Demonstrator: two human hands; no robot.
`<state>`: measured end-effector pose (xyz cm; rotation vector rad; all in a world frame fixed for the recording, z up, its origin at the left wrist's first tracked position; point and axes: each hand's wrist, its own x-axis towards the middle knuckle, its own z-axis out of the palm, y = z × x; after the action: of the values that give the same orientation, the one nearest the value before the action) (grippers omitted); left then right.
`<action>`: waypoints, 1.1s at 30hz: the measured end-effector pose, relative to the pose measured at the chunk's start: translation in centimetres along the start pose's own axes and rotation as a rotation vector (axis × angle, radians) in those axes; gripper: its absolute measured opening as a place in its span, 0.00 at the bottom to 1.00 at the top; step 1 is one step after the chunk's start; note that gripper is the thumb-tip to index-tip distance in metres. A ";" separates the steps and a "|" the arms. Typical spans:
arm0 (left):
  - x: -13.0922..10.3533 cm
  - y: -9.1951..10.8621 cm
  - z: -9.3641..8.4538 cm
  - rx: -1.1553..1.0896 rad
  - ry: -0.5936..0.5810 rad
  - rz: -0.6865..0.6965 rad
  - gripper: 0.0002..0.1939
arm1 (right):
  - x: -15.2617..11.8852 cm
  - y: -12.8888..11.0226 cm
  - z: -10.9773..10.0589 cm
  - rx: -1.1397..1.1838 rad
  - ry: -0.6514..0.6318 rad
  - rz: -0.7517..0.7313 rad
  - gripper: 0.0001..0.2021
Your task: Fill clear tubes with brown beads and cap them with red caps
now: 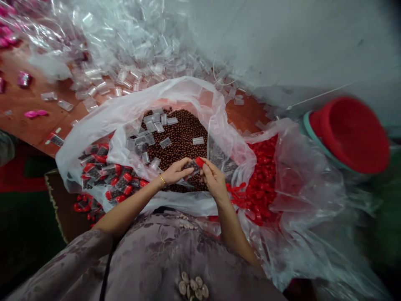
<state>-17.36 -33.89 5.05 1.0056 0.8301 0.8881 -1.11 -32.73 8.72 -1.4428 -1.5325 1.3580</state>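
Note:
My left hand [176,172] is closed around a small clear plastic container [194,167] filled with dark brown balls. At its right end, my right hand [213,177] pinches a red cap [199,161], which sits on or against the opening; I cannot tell if it is fully seated. Both hands are over a white plastic bag [184,85] that holds a heap of small brown balls [188,125]. Several clear containers [166,142] lie on the balls. To the right is a bag of loose red caps [261,179].
Filled, red-capped containers [120,182] pile up at the left above a cardboard box [59,200]. Many clear containers [125,75] cover the back of the reddish-brown table [19,100]. Pink wrapped pieces [23,79] lie far left. Red basins [357,133] stand at right by the wall.

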 end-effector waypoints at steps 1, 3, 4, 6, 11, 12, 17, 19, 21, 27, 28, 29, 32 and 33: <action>0.0 0.2 0.0 -0.016 0.000 -0.004 0.22 | 0.0 -0.2 -0.2 0.024 0.007 0.005 0.18; -0.1 0.5 0.0 -0.061 -0.009 -0.015 0.22 | 0.0 -0.6 -0.6 0.024 0.019 -0.006 0.18; -0.1 0.7 0.0 -0.078 -0.019 -0.021 0.22 | 0.1 -0.7 -0.8 -0.008 0.029 -0.022 0.18; -0.1 0.9 0.0 -0.092 -0.045 -0.024 0.22 | 0.0 -0.8 -1.1 -0.137 0.066 -0.093 0.18; -0.2 1.2 0.5 -0.053 -0.037 -0.006 0.22 | -0.7 -1.1 -0.7 -0.628 0.152 -0.361 0.16; -0.2 1.2 0.7 -0.040 -0.022 -0.008 0.22 | -0.9 -1.2 -0.5 -0.712 0.179 -0.416 0.16; -0.5 0.8 1.3 0.093 0.048 -0.005 0.21 | -1.5 -1.1 0.1 -0.973 0.318 -0.622 0.17; -0.6 0.7 1.5 0.180 0.084 0.030 0.20 | -1.5 -1.0 0.2 -0.995 0.346 -0.626 0.17; -0.6 0.8 1.7 0.252 0.089 0.068 0.19 | -1.5 -1.0 0.2 -0.988 0.377 -0.609 0.17; -0.5 1.4 2.3 0.278 0.099 0.131 0.19 | -1.3 -1.4 0.0 -0.960 0.408 -0.624 0.16; -0.4 1.5 2.3 0.267 0.098 0.129 0.19 | -1.3 -1.5 0.0 -0.953 0.415 -0.628 0.16; -0.4 1.5 2.3 0.256 0.098 0.122 0.20 | -1.3 -1.5 -0.1 -0.947 0.430 -0.631 0.16; -0.3 1.7 2.3 0.225 0.098 0.098 0.20 | -1.3 -1.6 -0.3 -0.943 0.467 -0.626 0.15; -0.3 1.7 2.2 0.219 0.098 0.095 0.20 | -1.3 -1.6 -0.3 -0.942 0.459 -0.620 0.15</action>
<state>-15.88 -34.41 7.41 1.2078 0.9841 0.9475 -1.09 -33.67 10.58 -1.4118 -2.1247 -0.1168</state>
